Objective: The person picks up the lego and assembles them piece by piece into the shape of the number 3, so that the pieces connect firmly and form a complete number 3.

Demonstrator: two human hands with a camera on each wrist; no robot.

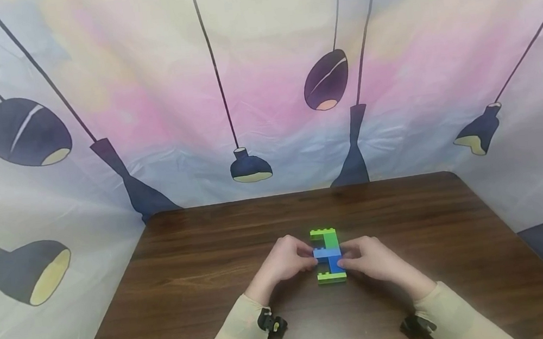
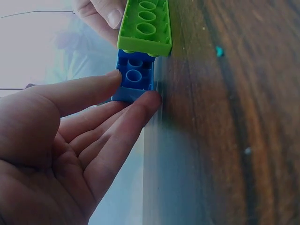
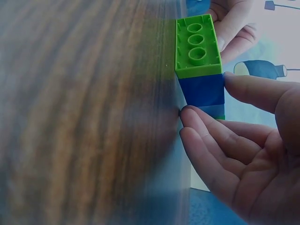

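Observation:
Both hands hold one assembly of toy building bricks low over the table. In the head view, a lime brick (image 1: 332, 279) lies across its near end and another lime brick (image 1: 322, 233) across its far end. Between them are a green brick (image 1: 330, 240), a light blue brick (image 1: 326, 252) set crosswise and a dark blue brick (image 1: 335, 265). My left hand (image 1: 286, 259) pinches the left end of the blue crosspiece, whose hollow side (image 2: 134, 86) shows in the left wrist view. My right hand (image 1: 372, 259) grips the right side, thumb at the dark blue brick (image 3: 201, 90).
The brown wooden table (image 1: 202, 263) extends around both arms, its rounded far edge against a hanging cloth (image 1: 275, 103) printed with lamps. Black wrist devices sit on the left sleeve (image 1: 272, 323) and the right sleeve (image 1: 418, 327).

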